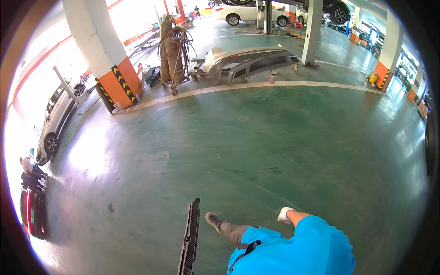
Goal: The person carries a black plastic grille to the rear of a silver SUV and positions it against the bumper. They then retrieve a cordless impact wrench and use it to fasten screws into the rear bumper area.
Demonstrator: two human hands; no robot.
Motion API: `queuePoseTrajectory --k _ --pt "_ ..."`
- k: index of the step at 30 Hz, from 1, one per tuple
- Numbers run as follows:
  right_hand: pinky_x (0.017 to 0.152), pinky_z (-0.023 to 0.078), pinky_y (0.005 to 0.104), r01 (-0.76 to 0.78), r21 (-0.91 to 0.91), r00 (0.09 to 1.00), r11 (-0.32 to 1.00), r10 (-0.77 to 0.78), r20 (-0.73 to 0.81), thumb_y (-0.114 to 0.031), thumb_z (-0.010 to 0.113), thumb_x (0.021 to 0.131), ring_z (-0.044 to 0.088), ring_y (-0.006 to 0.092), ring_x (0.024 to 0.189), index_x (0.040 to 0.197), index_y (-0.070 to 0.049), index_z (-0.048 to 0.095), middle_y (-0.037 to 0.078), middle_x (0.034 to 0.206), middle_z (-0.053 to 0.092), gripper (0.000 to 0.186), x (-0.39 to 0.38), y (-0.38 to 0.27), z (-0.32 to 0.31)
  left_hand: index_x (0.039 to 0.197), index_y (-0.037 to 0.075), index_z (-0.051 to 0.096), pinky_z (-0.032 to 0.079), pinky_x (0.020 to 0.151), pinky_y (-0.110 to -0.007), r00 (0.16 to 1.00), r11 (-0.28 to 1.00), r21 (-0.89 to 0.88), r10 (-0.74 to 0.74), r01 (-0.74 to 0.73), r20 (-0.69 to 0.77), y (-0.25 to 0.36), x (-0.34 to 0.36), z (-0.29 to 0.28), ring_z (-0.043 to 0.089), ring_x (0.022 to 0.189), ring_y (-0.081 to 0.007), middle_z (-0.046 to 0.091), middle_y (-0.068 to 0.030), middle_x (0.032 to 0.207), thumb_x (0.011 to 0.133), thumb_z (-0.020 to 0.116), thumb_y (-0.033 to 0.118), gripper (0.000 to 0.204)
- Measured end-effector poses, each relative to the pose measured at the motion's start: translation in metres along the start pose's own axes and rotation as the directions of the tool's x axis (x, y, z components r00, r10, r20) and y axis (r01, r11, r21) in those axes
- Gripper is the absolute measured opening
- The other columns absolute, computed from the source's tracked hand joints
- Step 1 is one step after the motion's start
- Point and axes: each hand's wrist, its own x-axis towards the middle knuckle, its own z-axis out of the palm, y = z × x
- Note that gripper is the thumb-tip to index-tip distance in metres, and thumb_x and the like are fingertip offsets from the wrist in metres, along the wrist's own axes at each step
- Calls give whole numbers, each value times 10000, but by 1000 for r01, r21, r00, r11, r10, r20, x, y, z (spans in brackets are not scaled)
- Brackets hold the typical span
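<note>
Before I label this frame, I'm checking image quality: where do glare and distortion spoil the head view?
Head view: a white glare patch washes out the green floor at left, and the left edge is overexposed; head view: fisheye bending makes the near left pillar lean; head view: the slatted black part reads clearly, though cut off by the lower edge.

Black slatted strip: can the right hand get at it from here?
Probably yes, with a reach to the left: the right hand, in a white glove, shows nothing held, and only a trouser leg and open floor appear between it and the black slatted strip.
</note>
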Motion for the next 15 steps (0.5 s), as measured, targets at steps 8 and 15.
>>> queuePoseTrajectory --k 8,15 --pt "556 468 395 313 -132 950 941 -309 50 -229 592 852 613 225 589 716 -63 672 71 626 635 229 55 -276 39 1205 -91 586 511 925 -378 984 971 160 -174 178 -38 33 151 98 611 1055 -300 632 -204 1170 915 661 362 544" --pt "841 534 402 749 138 662 648 -736 -142 -351 669 797 691 305 932 1157 -23 669 159 1047 718 486 -81 -527 -16 1280 -57 555 497 989 -398 967 947 308 -162 97 195 92 213 197 567 1138 -295 598 -193 1220 986 561 284 450"
